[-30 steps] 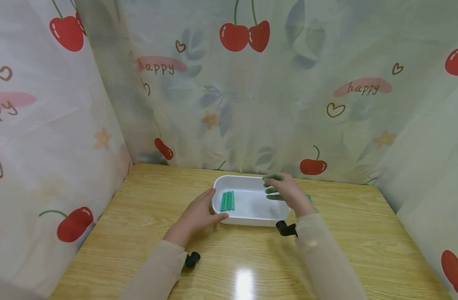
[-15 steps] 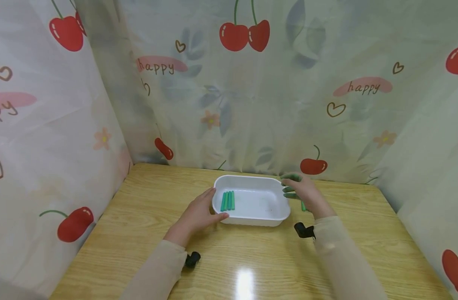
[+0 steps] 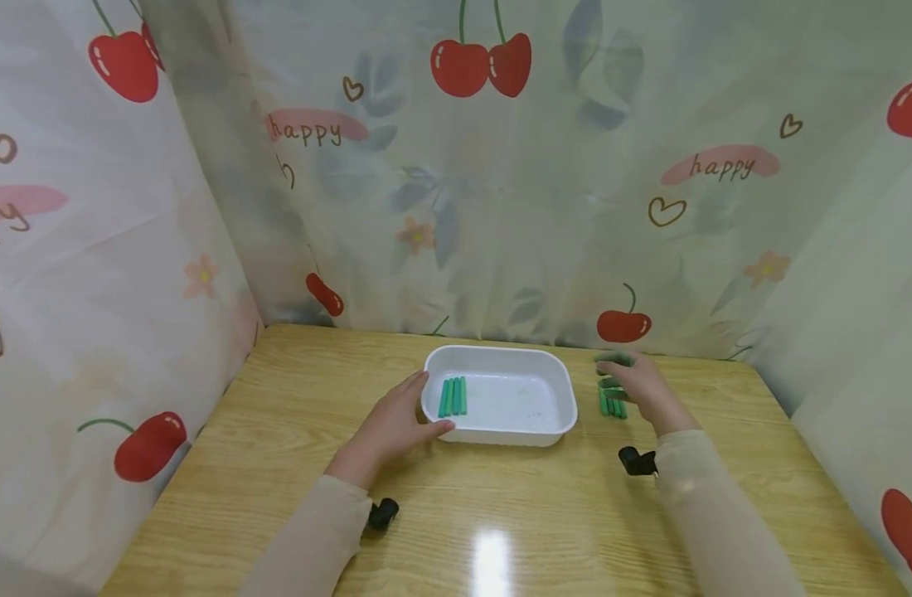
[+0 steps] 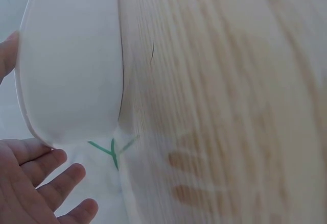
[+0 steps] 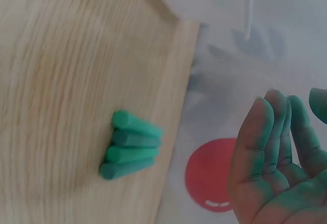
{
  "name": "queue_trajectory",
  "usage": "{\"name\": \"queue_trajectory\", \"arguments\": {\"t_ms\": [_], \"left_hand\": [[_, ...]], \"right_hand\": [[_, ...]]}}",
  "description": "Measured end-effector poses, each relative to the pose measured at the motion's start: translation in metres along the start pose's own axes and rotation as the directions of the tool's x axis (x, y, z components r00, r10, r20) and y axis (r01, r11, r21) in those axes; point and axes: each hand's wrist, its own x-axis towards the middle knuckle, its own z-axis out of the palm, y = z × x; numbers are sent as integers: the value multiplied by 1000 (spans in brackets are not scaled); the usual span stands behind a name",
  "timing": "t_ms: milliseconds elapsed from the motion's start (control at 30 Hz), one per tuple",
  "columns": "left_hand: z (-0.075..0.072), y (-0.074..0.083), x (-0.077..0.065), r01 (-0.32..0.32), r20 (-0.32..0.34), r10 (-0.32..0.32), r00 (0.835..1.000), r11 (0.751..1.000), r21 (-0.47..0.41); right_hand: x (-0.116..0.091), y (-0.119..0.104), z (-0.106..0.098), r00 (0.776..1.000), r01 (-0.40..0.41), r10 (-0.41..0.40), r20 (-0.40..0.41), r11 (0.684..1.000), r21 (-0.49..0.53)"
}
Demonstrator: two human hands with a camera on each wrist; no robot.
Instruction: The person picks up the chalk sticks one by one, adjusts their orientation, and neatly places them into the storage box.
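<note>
A white plastic tray (image 3: pixel 511 408) stands at the back of the table, with several green chalk sticks (image 3: pixel 453 397) lined up in its left end. My left hand (image 3: pixel 389 427) holds the tray at its left end, thumb along the near rim and fingers at the side. In the left wrist view the outer fingers (image 4: pixel 56 191) spread loosely off the tray wall (image 4: pixel 71 55). Right of the tray, my right hand (image 3: pixel 640 388) hovers by another row of green chalk sticks (image 5: pixel 132 145) lying on the table. Its fingers are fairly straight, holding nothing, and coated with green dust.
The wooden table (image 3: pixel 434 506) ends at a printed curtain (image 3: pixel 501 207) behind the tray. More curtain hangs on the left and right sides. A black wrist camera (image 3: pixel 637 461) sits at the right cuff, another (image 3: pixel 384 514) at the left.
My right hand has moved right from above the tray to the chalk row on the table, uncovering the tray's right end. The left hand stays on the tray.
</note>
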Motion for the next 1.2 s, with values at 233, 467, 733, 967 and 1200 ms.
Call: {"name": "queue_trajectory", "arguments": {"t_ms": [233,467,733,967,1200], "left_hand": [[-2,0,0,5,5,-5,1000,1000,-1],[-2,0,0,12,6,-12,1000,1000,-7],[0,0,0,12,4,-12,1000,1000,-7],[0,1,-1,22,-1,-22,1000,1000,-12],[0,0,-1,17,3,-17,1000,1000,-9]], "right_hand": [[5,17,-12,1000,-3,3,-22,1000,25],[11,33,-17,996,-48,52,-77,998,46],[21,55,-21,992,-88,86,-94,996,-16],[31,66,-21,991,-104,98,-90,993,-62],[37,69,-18,990,-131,125,-70,989,-75]]}}
